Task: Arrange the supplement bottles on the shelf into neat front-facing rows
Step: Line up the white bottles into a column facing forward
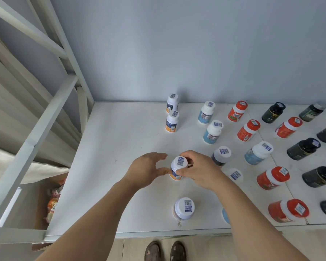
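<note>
A white-capped bottle with an orange-and-blue label [178,166] stands upright on the white shelf [120,147], about mid-depth. My right hand [198,170] grips it from the right, fingers curled round cap and body. My left hand [149,170] touches its left side with the thumb, fingers spread and relaxed. Two matching orange-label bottles [172,121] stand in a column behind it, and one more [183,208] stands nearer the front edge.
To the right stand columns of blue-label bottles [213,131], red bottles [248,129] and dark bottles [303,148]. A white shelf frame [51,110] rises at left, with a cardboard box of packets [53,202] below. The wall [196,53] closes the back.
</note>
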`<action>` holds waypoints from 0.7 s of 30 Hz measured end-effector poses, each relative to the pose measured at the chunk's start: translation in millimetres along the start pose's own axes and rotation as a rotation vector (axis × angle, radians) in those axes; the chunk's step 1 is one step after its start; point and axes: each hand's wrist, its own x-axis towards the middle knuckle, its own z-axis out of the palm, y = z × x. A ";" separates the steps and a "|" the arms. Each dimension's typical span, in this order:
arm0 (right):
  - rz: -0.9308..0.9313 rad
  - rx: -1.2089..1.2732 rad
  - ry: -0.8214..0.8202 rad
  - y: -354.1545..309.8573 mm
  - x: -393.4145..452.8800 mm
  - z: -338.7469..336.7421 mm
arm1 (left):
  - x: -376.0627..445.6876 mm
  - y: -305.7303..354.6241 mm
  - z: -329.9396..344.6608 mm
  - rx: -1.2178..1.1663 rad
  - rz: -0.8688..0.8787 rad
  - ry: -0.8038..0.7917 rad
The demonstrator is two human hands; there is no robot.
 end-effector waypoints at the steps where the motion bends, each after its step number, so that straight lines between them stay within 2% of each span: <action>1: 0.006 0.010 -0.016 -0.2 -0.7 -0.2 | 0.2 -1.5 -0.4 -0.011 -0.010 -0.006; 5: 0.022 0.092 -0.055 -11.7 1.7 -10.1 | 3.9 -6.6 -6.9 -0.027 -0.035 -0.007; 9: -0.023 0.061 0.134 -34.7 34.4 -38.2 | 16.5 -6.9 -19.9 -0.019 -0.068 0.036; 11: -0.054 0.004 0.171 -46.7 56.6 -48.1 | 26.3 -5.3 -25.6 -0.021 -0.090 0.065; 21: -0.094 -0.087 0.089 -49.8 137.4 -43.1 | 76.8 -2.4 -30.5 -0.019 -0.184 0.126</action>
